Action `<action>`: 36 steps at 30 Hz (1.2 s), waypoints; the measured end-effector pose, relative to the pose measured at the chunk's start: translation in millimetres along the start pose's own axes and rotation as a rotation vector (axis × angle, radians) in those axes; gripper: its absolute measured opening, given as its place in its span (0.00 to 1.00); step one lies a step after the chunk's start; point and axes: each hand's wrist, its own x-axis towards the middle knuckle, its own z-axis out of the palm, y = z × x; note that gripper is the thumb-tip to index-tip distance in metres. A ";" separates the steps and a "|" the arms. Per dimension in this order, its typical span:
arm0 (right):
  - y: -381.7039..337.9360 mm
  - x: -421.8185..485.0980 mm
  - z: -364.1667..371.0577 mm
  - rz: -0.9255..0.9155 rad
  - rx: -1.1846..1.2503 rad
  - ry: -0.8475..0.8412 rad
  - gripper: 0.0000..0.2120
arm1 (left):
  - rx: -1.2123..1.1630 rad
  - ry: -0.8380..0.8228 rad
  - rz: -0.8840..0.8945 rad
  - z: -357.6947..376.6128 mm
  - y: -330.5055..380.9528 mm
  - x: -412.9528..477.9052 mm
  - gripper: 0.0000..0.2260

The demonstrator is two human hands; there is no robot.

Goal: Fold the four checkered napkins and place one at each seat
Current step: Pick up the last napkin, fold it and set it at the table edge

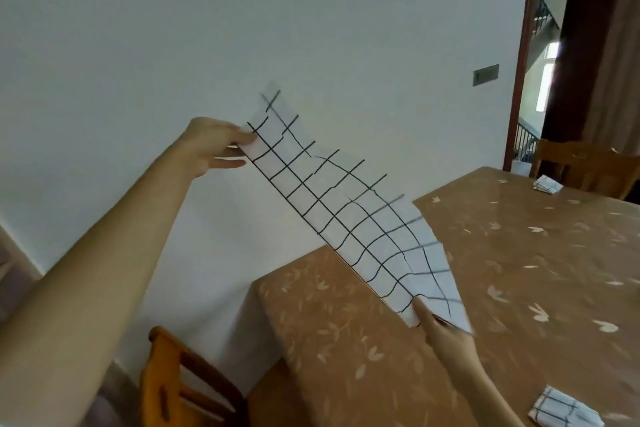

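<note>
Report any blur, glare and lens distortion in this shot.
Head view: the white black-gridded napkin smears with motion blur near the right hand; glare sheens the brown leaf-patterned tablecloth; the bright doorway window blows out; wide-angle bending tilts the dark door frame.

Napkin [349,218] held up in air — white with thin black grid lines. Tablecloth [502,270] brown, shiny, dotted with small pale leaf shapes. Folded napkin [564,409] near bottom edge — white with dark lines. Another folded napkin [548,184] at far end, white with dark lines too. Chair [180,381] orange-brown wood. Wall [207,28] plain white. Door frame [523,80] dark reddish brown. Wall switch plate [486,74] grey.
</note>
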 end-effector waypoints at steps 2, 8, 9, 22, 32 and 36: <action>-26.9 0.1 15.9 0.050 -0.094 -0.062 0.24 | -0.029 -0.011 -0.018 -0.3 -9.0 1.7 0.10; -16.9 10.7 8.0 0.093 -0.152 0.055 0.18 | 0.055 -0.002 0.021 22.6 -16.7 1.1 0.05; -19.9 12.8 7.2 0.105 -0.151 0.111 0.23 | 0.102 -0.016 0.053 27.9 -16.3 -0.9 0.06; -169.3 -5.6 49.4 -0.498 -0.208 -0.137 0.51 | 0.388 -0.506 0.493 96.9 -12.7 -68.0 0.07; -174.2 3.7 33.7 -0.402 -0.099 -0.396 0.28 | 0.190 -0.562 0.496 75.7 -13.1 -86.6 0.08; -168.9 4.6 34.8 -0.414 0.089 -0.246 0.12 | 0.179 -0.535 0.470 70.7 -21.1 -84.7 0.08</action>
